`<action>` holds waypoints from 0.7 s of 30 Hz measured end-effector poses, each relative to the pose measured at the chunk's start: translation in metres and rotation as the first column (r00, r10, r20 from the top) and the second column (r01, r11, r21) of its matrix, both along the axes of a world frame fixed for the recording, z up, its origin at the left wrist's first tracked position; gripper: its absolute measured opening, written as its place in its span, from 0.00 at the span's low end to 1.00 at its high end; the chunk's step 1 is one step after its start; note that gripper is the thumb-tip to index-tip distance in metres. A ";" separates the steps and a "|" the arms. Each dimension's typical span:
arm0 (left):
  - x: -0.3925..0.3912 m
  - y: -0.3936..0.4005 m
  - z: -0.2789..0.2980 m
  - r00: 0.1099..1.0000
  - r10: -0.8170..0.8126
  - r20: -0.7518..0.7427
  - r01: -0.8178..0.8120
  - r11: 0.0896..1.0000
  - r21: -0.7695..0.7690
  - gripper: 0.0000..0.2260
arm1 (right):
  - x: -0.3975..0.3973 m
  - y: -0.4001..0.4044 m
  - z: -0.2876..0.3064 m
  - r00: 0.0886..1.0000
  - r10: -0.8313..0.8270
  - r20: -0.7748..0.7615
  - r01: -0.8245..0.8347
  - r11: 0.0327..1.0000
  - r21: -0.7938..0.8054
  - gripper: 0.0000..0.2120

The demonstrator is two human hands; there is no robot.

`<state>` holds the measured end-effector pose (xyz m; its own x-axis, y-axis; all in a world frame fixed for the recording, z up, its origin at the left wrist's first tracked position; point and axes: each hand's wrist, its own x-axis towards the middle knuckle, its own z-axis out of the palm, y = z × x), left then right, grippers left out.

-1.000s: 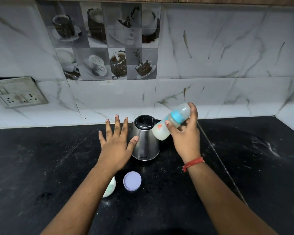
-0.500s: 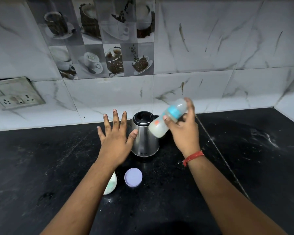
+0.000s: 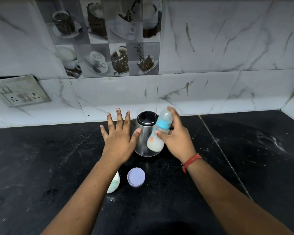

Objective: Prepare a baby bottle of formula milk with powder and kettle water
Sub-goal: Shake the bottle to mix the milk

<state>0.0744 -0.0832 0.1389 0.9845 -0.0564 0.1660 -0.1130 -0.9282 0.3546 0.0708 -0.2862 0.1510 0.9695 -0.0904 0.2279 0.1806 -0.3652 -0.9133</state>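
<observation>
My right hand [image 3: 176, 139] grips a baby bottle [image 3: 158, 133] with a blue collar and clear cap, held in the air and tilted with its cap up and to the right; white milk fills its lower end. The bottle is in front of a steel kettle [image 3: 143, 143] with a black lid, standing on the black counter [image 3: 41, 167]. My left hand [image 3: 118, 138] hovers flat with its fingers spread, just left of the kettle, its thumb at the kettle's side. A lilac round lid [image 3: 136, 176] lies near me on the counter. My left forearm partly hides a white-green container [image 3: 114, 184].
A marble-tiled wall [image 3: 210, 65] stands behind the counter, with a switch and socket plate [image 3: 20, 91] on the left. White powder streaks mark the counter at the right [image 3: 270, 139]. A seam [image 3: 222, 150] runs diagonally through the counter on the right.
The bottle has swung from nearly lying sideways to more upright, its milk end dropping down in front of the kettle. My left hand has stayed spread beside the kettle.
</observation>
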 end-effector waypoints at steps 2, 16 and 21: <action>0.000 -0.001 0.002 1.000 0.003 -0.005 -0.003 1.000 -0.013 0.37 | 0.002 -0.003 0.004 0.981 -0.177 0.081 0.154 0.960 0.233 0.41; 0.002 0.002 -0.002 0.999 -0.003 -0.033 0.002 1.000 -0.025 0.39 | 0.006 -0.015 -0.003 0.997 -0.059 -0.054 0.060 0.998 0.033 0.39; 0.001 0.000 -0.001 0.999 -0.002 -0.041 0.002 1.000 -0.024 0.36 | 0.008 -0.018 -0.001 0.957 -0.275 0.088 0.251 0.943 0.217 0.40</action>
